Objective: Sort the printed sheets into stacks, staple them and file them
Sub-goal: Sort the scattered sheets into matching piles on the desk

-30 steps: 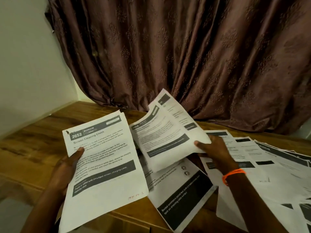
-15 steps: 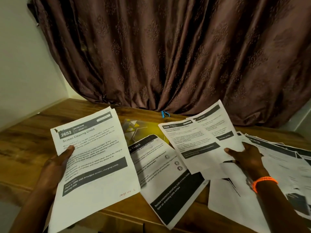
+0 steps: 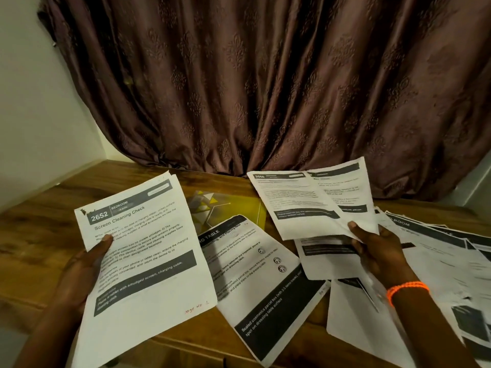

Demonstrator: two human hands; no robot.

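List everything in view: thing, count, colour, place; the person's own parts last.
Sheet 2652: one or more, white with grey bars, held at left.
Fanned sheets: two, white, held at right.
Dressing-table sheet: one, white and black, flat at table centre.
Loose sheets: several, white, spread at right.
Yellow folder: one, behind the centre sheet.
Table: one, brown wood.
Curtain: one, brown, behind.
Wall: pale, left.
Wristband: one, orange, right wrist.
Left hand: grips sheet 2652.
Right hand: pinches fanned sheets.
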